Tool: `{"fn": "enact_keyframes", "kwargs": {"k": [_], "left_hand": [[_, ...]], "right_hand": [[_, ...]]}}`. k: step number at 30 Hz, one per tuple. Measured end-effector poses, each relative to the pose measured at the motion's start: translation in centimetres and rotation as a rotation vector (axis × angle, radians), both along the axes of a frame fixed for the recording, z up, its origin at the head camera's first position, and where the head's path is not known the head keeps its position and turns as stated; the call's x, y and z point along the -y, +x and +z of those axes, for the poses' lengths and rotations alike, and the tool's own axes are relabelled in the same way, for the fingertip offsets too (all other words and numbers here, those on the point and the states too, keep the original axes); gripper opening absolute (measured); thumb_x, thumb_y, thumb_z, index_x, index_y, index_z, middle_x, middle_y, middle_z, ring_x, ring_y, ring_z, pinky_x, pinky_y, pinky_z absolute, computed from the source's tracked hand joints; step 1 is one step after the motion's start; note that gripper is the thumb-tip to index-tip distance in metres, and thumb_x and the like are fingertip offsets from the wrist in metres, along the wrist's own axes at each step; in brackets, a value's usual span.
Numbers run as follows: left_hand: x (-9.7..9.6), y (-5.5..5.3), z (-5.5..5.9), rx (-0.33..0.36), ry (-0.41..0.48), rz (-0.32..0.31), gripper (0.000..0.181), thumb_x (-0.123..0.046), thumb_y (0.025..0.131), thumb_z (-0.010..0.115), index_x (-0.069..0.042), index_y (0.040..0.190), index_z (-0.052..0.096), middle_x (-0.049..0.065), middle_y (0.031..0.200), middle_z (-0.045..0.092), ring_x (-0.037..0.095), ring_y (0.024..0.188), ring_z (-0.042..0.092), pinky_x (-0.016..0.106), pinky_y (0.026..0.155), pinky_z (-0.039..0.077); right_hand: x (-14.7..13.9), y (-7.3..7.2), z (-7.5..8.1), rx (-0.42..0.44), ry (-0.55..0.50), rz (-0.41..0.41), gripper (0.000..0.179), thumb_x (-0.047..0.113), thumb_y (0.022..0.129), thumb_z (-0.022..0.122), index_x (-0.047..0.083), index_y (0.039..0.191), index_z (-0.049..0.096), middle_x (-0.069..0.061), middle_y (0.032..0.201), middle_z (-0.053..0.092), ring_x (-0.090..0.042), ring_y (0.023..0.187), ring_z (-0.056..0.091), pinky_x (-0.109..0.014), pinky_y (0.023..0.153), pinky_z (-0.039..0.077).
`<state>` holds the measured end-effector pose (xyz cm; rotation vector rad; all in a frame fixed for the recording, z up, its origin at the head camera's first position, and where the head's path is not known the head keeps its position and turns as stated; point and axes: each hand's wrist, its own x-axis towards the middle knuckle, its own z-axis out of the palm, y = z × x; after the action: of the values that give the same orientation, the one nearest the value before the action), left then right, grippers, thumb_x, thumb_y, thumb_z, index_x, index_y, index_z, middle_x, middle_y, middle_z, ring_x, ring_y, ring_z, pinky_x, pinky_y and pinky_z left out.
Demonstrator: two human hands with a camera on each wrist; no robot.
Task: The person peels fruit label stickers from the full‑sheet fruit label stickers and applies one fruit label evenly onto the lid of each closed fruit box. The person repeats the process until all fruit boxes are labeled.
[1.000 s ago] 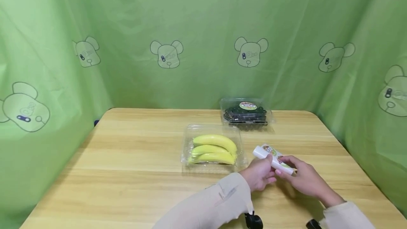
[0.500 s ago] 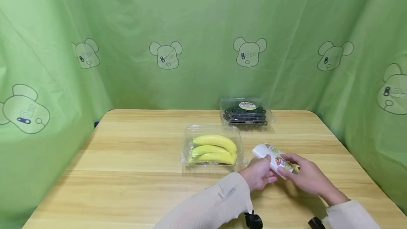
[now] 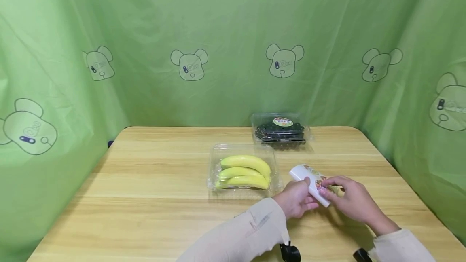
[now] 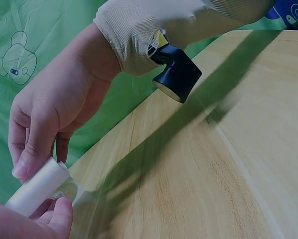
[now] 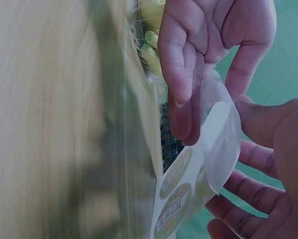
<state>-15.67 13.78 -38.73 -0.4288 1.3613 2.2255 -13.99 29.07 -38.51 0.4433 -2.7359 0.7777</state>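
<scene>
Right thumb (image 3: 330,197) slightly farther up, label roll (image 3: 303,173) within left grip (image 3: 294,202).

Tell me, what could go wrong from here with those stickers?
The sticker roll could slip or unwind, since the left hand and right hand appear to hold it above the table.

A sticker might crease, because the strip is bent between the hands.

The left hand might nudge the clear clamshell of bananas, which sits close beside it.
</scene>
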Motion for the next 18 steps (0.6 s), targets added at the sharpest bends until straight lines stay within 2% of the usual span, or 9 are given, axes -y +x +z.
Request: {"fn": "enact_keyframes", "kwargs": {"k": [18], "left_hand": [[0.0, -0.06, -0.17, 0.001, 0.06, -0.041, 0.037, -0.02, 0.103, 0.044, 0.012, 0.117, 0.056, 0.02, 0.093, 0.068, 0.038, 0.095, 0.066, 0.049, 0.089, 0.053]], "right_hand": [[-0.05, 0.07, -0.22, 0.065, 0.023, -0.014, 0.023, 0.019, 0.082, 0.077, 0.004, 0.099, 0.071, -0.018, 0.103, 0.069, -0.04, 0.095, 0.063, -0.058, 0.078, 0.05]]}}
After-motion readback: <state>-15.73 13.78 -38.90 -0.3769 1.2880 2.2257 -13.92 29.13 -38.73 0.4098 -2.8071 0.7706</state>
